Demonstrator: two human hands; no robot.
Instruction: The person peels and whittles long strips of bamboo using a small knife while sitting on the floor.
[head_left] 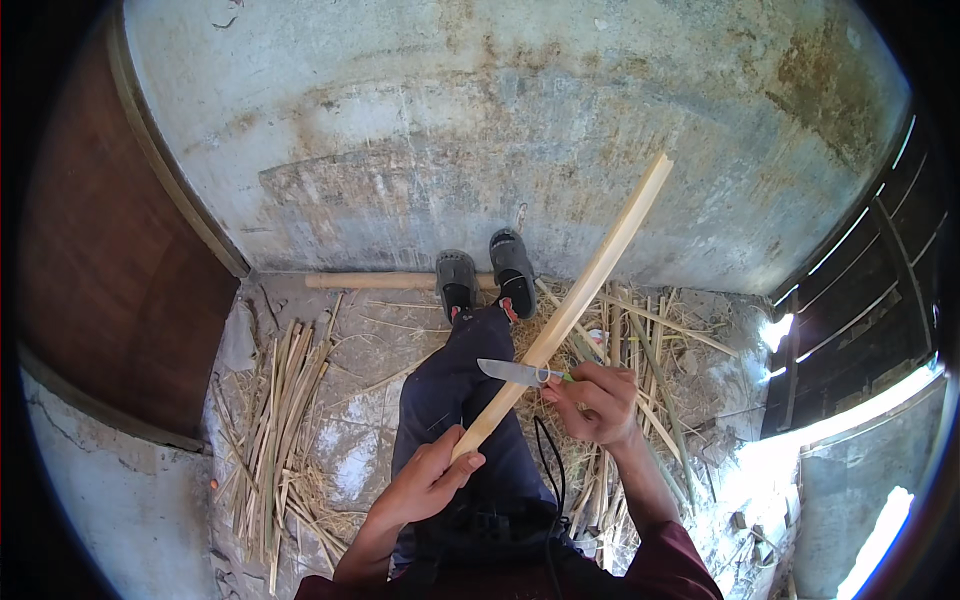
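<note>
Yellowish strip (610, 258) in left fingers (441, 453), knife (508, 371) across it in right fingers (592, 390).

The floor (375, 350) is grey and dusty. On its left lies a pile of thin sticks (275, 415); on its right, more sticks (649, 362) lie among straw-like scraps (688, 362).

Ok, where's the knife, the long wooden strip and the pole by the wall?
Knife (508, 371): head view, on its blade.
Long wooden strip (570, 304): head view, around its middle.
Pole (372, 281): head view, left of the shoes (456, 270).
</note>
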